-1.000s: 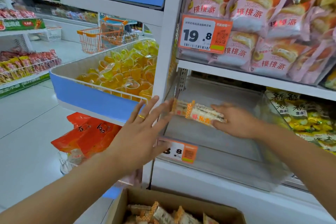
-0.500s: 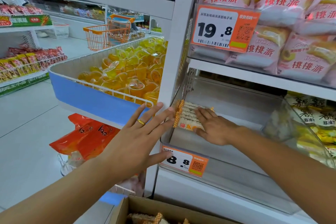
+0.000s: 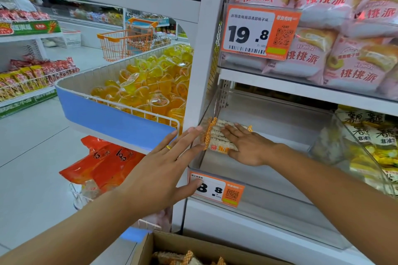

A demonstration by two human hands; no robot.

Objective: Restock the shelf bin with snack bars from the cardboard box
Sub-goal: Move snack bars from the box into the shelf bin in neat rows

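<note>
Barely started: a few snack bars (image 3: 219, 135) lie under the flat, open right hand (image 3: 247, 146) in the shelf bin (image 3: 269, 180). Left hand (image 3: 165, 170), open, steadies its corner. More wait below in the cardboard box (image 3: 163, 243).

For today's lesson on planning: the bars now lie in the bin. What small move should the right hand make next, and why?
Probably lift the right hand off the bars and draw it back toward the box. The bars already lie flat in the bin, against its left wall, most of the bin is bare, and more bars show in the box.
</note>
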